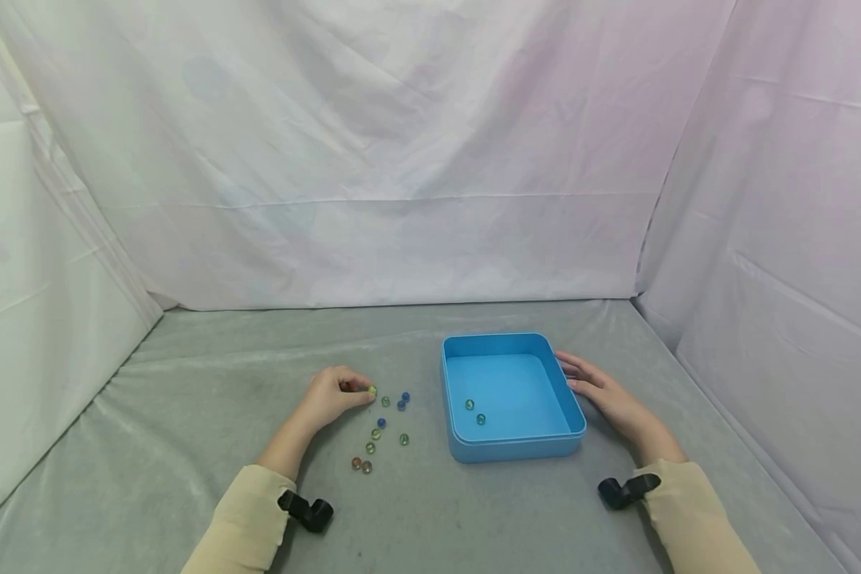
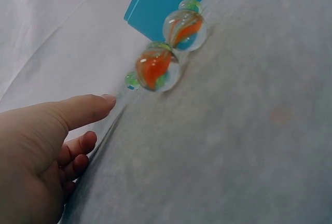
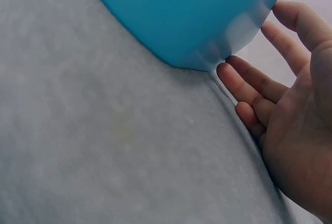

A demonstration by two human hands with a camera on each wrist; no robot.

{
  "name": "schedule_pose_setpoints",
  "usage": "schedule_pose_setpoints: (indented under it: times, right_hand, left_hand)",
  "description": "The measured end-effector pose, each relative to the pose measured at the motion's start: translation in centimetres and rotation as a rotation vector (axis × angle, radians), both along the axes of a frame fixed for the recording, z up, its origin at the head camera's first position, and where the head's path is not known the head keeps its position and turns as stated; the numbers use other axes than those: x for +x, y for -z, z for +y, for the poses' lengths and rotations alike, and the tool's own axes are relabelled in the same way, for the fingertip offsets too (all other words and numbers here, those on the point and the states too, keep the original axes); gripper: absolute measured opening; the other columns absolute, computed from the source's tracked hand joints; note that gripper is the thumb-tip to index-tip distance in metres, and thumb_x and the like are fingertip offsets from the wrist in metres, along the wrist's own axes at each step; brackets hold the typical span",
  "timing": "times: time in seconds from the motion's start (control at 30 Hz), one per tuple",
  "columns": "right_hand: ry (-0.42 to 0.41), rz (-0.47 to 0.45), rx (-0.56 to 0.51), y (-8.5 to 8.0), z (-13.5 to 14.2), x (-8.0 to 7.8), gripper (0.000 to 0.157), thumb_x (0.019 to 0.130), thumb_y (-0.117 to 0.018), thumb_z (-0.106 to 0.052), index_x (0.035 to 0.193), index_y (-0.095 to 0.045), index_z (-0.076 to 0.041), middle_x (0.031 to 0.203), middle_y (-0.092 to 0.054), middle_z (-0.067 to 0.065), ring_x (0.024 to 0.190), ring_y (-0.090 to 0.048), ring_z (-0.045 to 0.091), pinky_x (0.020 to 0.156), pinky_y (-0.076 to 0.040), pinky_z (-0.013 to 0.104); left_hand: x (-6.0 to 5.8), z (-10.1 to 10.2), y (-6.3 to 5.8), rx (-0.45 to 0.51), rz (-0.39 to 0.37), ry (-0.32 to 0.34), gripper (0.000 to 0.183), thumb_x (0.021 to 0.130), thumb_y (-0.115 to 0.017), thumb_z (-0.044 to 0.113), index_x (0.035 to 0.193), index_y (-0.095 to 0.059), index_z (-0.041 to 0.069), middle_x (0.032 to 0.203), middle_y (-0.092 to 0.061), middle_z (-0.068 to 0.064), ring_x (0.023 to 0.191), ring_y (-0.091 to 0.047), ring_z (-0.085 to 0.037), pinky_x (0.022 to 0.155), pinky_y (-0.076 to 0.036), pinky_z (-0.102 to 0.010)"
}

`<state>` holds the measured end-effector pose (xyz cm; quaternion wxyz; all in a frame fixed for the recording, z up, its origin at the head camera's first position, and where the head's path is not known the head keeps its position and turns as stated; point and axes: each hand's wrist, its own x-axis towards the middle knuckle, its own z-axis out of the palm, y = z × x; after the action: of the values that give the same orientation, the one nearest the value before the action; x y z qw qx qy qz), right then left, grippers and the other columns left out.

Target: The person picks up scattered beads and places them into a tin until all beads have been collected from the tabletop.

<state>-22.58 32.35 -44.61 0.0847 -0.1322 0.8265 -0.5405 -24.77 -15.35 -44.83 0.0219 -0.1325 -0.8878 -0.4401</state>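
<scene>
My left hand (image 1: 335,397) reaches over the grey cloth and pinches a yellow-green marble (image 1: 372,391) between thumb and fingertips. In the left wrist view its thumb (image 2: 91,111) points toward the marbles, and the grip is mostly hidden. Just right of this hand lie a green marble (image 1: 385,402) and several blue ones, including one blue marble (image 1: 382,422). A blue square tray (image 1: 520,448) stands to the right with two marbles inside, one a greenish marble (image 1: 481,419). My right hand (image 1: 611,400) touches the tray's right side with fairly straight fingers (image 3: 249,81).
Nearer the front lie an orange-swirled marble (image 1: 356,463) and a brownish marble (image 1: 367,467) side by side. Another green marble (image 1: 404,439) sits between them and the tray. White curtains (image 1: 402,247) border the cloth-covered table (image 1: 430,518) at the back and sides.
</scene>
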Motion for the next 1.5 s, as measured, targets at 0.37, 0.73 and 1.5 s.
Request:
schedule_pose_setpoints:
  times: [0.37, 0.73, 1.5]
  right_hand:
    - [0.004, -0.009, 0.0, -0.1, 0.0, 0.0, 0.055, 0.101, -0.049, -0.03, 0.151, -0.03, -0.017, 0.151, -0.029, 0.018, 0.138, -0.022, 0.043, 0.1, -0.012, 0.07]
    - [0.012, -0.012, 0.008, -0.1, -0.1, 0.0, 0.055, 0.101, -0.049, -0.03, 0.151, -0.03, -0.018, 0.151, -0.03, 0.018, 0.138, -0.021, 0.044, 0.1, -0.012, 0.07]
    - [0.003, -0.014, 0.003, -0.1, 0.0, 0.0, 0.055, 0.101, -0.049, -0.03, 0.151, -0.03, -0.017, 0.151, -0.029, 0.019, 0.137, -0.023, 0.044, 0.1, -0.013, 0.07]
  left_hand:
    - [0.1, 0.1, -0.3, 0.075, -0.046, 0.024, 0.016, 0.079, -0.079, 0.016, 0.093, -0.075, 0.009, 0.074, -0.058, 0.0, 0.067, -0.048, -0.019, 0.06, -0.04, -0.034]
    - [0.3, 1.0, -1.1, 0.097, -0.046, 0.041, 0.014, 0.08, -0.078, 0.015, 0.092, -0.075, 0.009, 0.08, -0.06, -0.001, 0.071, -0.052, -0.019, 0.062, -0.042, -0.035]
    - [1.5, 4.8, -1.8, 0.141, 0.06, 0.153, 0.011, 0.081, -0.077, 0.014, 0.092, -0.076, 0.014, 0.075, -0.058, 0.004, 0.076, -0.051, -0.017, 0.062, -0.041, -0.034]
